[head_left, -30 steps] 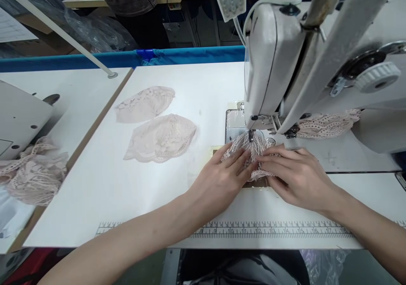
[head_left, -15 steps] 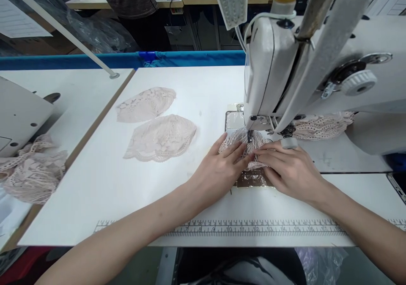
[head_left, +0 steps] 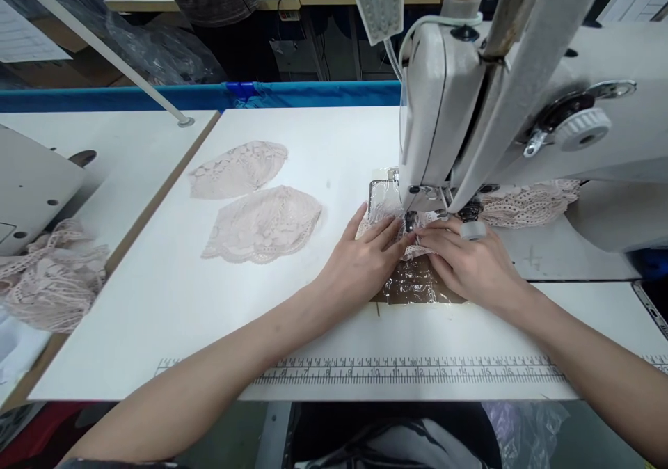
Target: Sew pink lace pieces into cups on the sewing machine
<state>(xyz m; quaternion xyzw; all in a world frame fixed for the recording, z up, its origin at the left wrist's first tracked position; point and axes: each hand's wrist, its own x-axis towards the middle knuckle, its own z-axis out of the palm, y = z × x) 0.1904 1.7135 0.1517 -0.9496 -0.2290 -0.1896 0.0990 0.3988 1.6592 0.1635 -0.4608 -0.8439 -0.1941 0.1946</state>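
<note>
A pale pink lace piece point(head_left: 416, 250) lies under the presser foot point(head_left: 410, 220) of a white sewing machine point(head_left: 435, 107). From the left, my left hand point(head_left: 371, 253) rests flat on it, fingers stretched toward the foot. Opposite, my right hand point(head_left: 464, 257) presses on the lace's right side, with its fingers extended and partly covered by the machine head. Most of the lace is hidden beneath both hands. Two cut lace pieces, an upper one point(head_left: 240, 170) and a larger lower one point(head_left: 264, 224), lie flat to the left.
A lace bundle point(head_left: 529, 203) sits behind the needle area under the machine arm. Another lace heap point(head_left: 55, 277) lies by a second machine point(head_left: 34, 191) at left. A printed ruler point(head_left: 396, 370) runs along the table's front edge. Across the blue rail point(head_left: 323, 94) stands a person point(head_left: 213, 3).
The lace under the foot has moved away from me, exposing more of the brown taped plate in front. Both hands have shifted slightly forward with it.
</note>
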